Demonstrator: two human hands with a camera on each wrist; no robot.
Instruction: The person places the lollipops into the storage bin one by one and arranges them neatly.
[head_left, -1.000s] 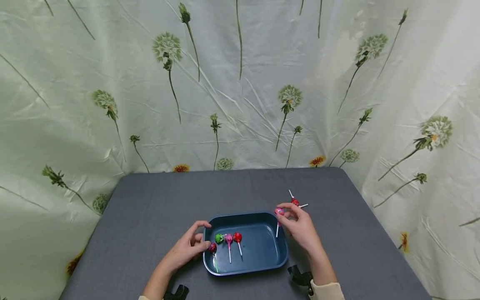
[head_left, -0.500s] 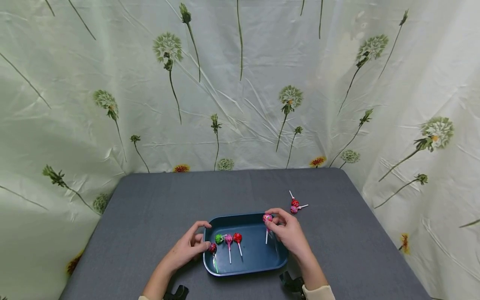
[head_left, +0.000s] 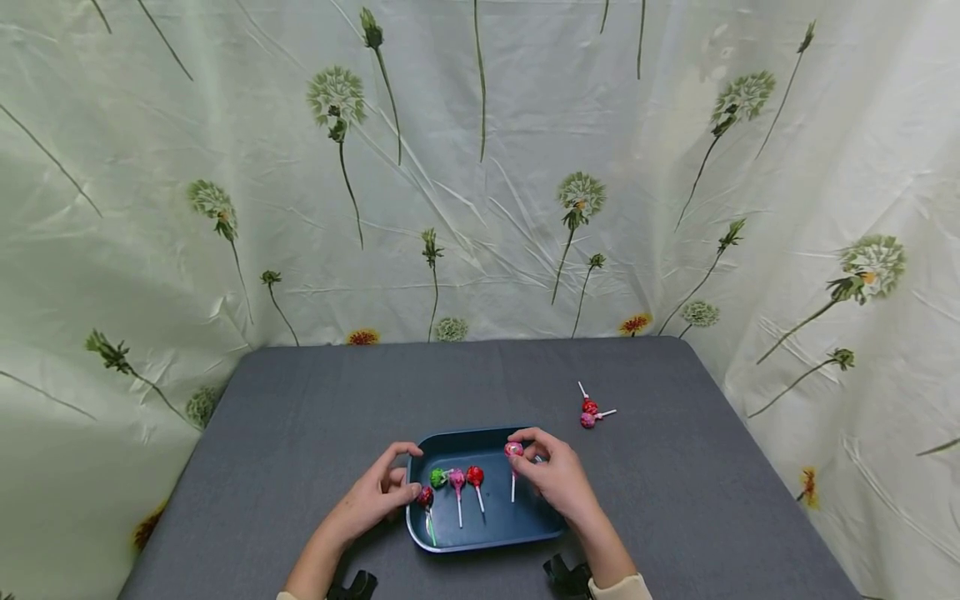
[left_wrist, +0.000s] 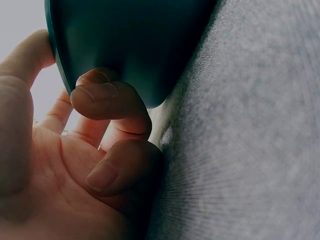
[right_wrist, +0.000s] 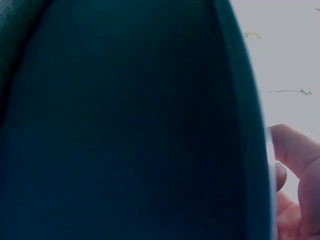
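My left hand (head_left: 371,493) grips the left side of a dark blue tray (head_left: 487,547), its thumb on the rim. In the left wrist view, curled fingers (left_wrist: 107,100) press on the tray's outer wall (left_wrist: 135,35). Over the right half of the tray, my right hand (head_left: 558,477) pinches a pink-and-red lollipop (head_left: 513,449) by its head, stick hanging down. Inside lie a green lollipop (head_left: 438,477), a pink one (head_left: 457,477), a red one (head_left: 475,475) and a dark red one (head_left: 425,496) beside the left thumb. The tray wall (right_wrist: 125,125) hides the held lollipop in the right wrist view.
Beyond the tray to the right, a red lollipop (head_left: 590,406) and a pink lollipop (head_left: 588,421) lie touching on the grey table (head_left: 337,400). A pale curtain (head_left: 510,108) with dandelion prints hangs behind the table.
My right hand has carried the pink-and-red lollipop leftward and nearer, from the tray's right edge to over its inside. The left hand and the tray have stayed put.
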